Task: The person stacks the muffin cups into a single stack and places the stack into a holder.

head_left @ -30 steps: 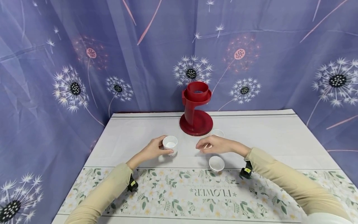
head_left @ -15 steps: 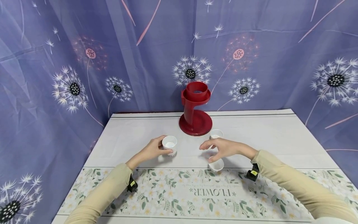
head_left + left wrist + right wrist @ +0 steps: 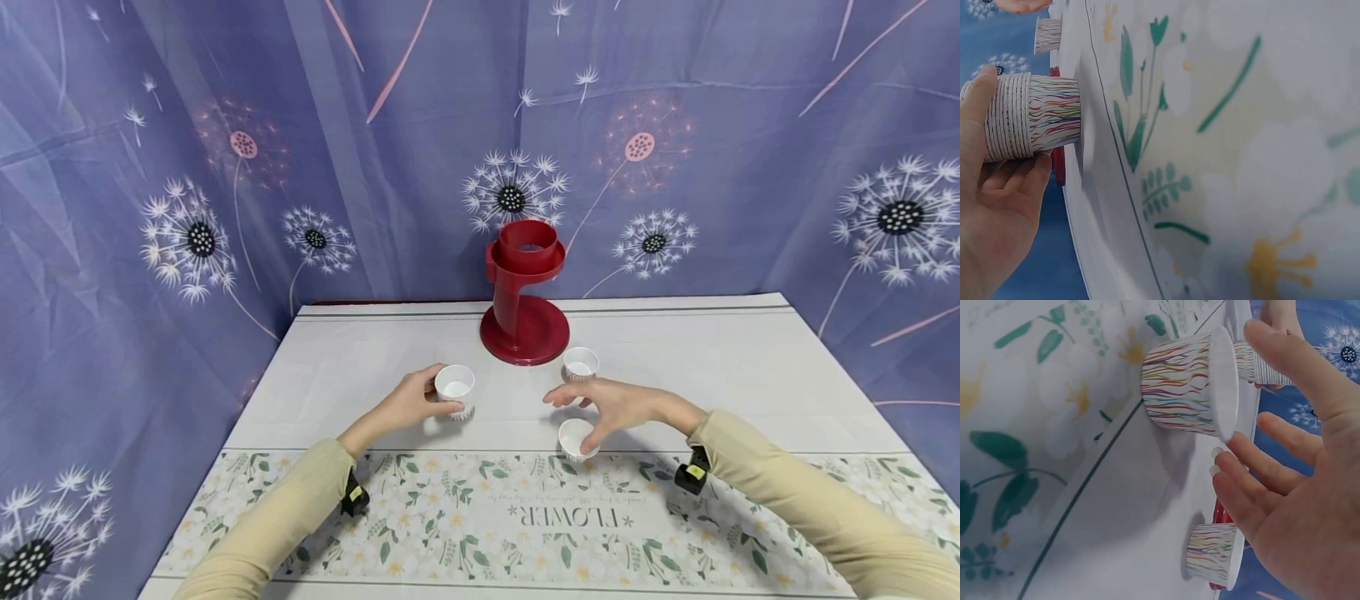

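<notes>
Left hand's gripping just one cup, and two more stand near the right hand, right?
Not just one cup: the left hand grips a nested stack of cups, as the left wrist view shows. Two more cups do stand near the right hand.

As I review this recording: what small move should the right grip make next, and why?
Probably curl the right grip round the nearer single cup: its thumb and fingers are spread near that cup's rim but not closed on it, while the left grip holds a stack of cups.
</notes>
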The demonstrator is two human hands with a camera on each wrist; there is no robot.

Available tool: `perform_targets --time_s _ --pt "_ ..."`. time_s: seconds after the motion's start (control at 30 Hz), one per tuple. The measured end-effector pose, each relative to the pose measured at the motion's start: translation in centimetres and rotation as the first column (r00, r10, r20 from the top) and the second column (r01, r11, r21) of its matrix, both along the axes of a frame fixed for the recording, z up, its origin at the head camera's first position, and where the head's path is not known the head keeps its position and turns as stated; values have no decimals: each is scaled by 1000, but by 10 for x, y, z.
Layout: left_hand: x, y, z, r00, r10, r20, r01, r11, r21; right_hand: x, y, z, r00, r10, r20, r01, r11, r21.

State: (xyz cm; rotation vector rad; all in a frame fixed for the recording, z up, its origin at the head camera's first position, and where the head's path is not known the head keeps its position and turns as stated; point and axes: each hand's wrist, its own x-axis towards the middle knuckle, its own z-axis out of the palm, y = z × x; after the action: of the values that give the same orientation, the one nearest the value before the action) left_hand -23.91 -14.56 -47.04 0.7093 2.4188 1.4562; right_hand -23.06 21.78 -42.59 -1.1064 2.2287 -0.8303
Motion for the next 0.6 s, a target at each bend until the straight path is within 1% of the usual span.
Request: perform_targets --time_s 0.13,0.23,0.37,0.6 --pt "0 0 -1 1000 4 6 -4 1000 4 1 3 -2 999 -4 -34 5 999 33" --pt "-1 0 -1 1000 3 -3 -3 1000 -1 2 5 -3 999 -6 -38 8 999 44" --pt "0 -1 0 1000 2 -18 -2 1000 -11 2 8 -5 1000 -12 -20 12 999 30" --pt "0 0 0 1000 18 18 -18 1000 -15 3 10 -9 999 11 43 -11 1000 6"
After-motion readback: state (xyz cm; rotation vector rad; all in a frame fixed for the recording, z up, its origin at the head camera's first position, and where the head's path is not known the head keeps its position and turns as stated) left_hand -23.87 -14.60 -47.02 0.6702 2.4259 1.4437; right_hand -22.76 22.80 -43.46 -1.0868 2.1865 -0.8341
